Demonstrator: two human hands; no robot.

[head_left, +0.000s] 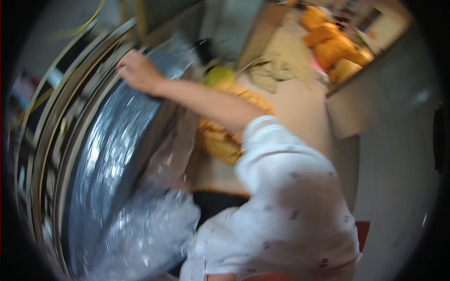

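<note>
My right arm, in a white short sleeve, stretches toward the upper left. At its end my right hand is closed, with its fingers curled at the upper edge of a rack-like row of curved-looking rails. What the fingers hold, if anything, is too blurred to make out. Just under the hand lies a large bundle in shiny clear plastic wrap, running down along the rails. Crumpled clear plastic spreads at its lower end. My left hand is not in view.
Orange-yellow sacks lie beyond my forearm. More orange sacks are piled at the upper right, near an olive cloth or sack on the pale floor. A grey panel stands on the right.
</note>
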